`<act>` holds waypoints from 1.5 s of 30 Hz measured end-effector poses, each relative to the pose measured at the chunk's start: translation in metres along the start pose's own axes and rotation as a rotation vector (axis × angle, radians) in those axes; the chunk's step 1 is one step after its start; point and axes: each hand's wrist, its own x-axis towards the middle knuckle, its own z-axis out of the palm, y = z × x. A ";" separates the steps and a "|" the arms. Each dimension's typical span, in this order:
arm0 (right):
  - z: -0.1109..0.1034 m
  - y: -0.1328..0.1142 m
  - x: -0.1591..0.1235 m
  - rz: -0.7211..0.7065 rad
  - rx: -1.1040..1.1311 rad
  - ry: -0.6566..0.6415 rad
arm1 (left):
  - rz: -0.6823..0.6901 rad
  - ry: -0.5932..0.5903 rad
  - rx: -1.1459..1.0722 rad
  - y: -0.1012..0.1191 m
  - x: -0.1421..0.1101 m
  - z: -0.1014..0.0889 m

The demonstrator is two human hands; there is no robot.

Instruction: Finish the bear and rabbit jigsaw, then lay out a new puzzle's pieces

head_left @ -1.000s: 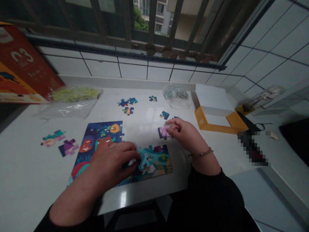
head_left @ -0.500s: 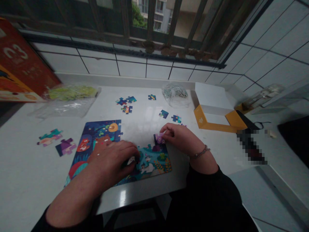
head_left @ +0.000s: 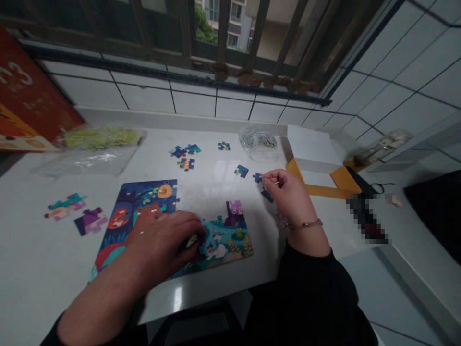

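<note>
A partly joined jigsaw puzzle (head_left: 122,202) with a bear and forest animals lies on the white counter. My left hand (head_left: 169,238) rests on its middle, fingers bent down and thumb a little apart, covering part of the picture. To the right of the puzzle, my right hand (head_left: 288,192) pinches at the edge of a blue puzzle piece (head_left: 258,177); the fingers partly hide it. A dark blue piece (head_left: 267,194) lies just under that hand, and a pink piece (head_left: 282,217) shows beside the wrist. The purple flowered piece (head_left: 235,207) sits at the puzzle's upper right.
Loose pieces lie behind the puzzle (head_left: 186,164) and at left (head_left: 90,221). An open yellow box (head_left: 324,191) stands at right, near a clear plastic bag (head_left: 259,142). Another bag with green contents (head_left: 103,139) and a red box (head_left: 29,91) are at back left.
My right hand has let go of the purple flowered piece and moved right and away from me to the loose blue piece. My left hand stays on the puzzle.
</note>
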 end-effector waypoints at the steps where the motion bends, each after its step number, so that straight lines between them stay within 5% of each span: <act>1: -0.004 0.003 0.002 0.016 -0.010 0.063 | 0.001 0.002 0.004 0.000 0.000 0.000; 5: -0.024 0.015 0.007 0.065 -0.111 0.294 | 0.016 0.022 0.002 -0.003 -0.001 0.003; 9: -0.041 0.024 0.008 0.085 -0.230 0.306 | 0.030 0.043 -0.001 -0.006 -0.002 0.006; 12: -0.043 0.017 0.001 -0.030 -0.312 0.099 | 0.048 0.038 0.004 -0.005 0.000 0.004; 17: -0.019 -0.016 -0.020 -0.253 -0.345 -0.487 | 0.044 0.030 0.000 -0.004 0.001 0.003; 21: 0.005 -0.028 -0.028 -0.299 -0.328 -0.668 | 0.031 0.036 0.008 -0.007 -0.001 0.007; 30: 0.011 -0.028 -0.026 -0.272 -0.355 -0.674 | 0.059 0.065 0.036 -0.008 -0.003 0.010; 37: 0.022 -0.019 -0.024 -0.400 -0.392 -0.505 | 0.056 0.043 0.038 -0.004 0.000 0.006; 45: 0.026 -0.014 -0.021 -0.414 -0.334 -0.588 | 0.038 0.036 0.054 -0.003 0.000 0.006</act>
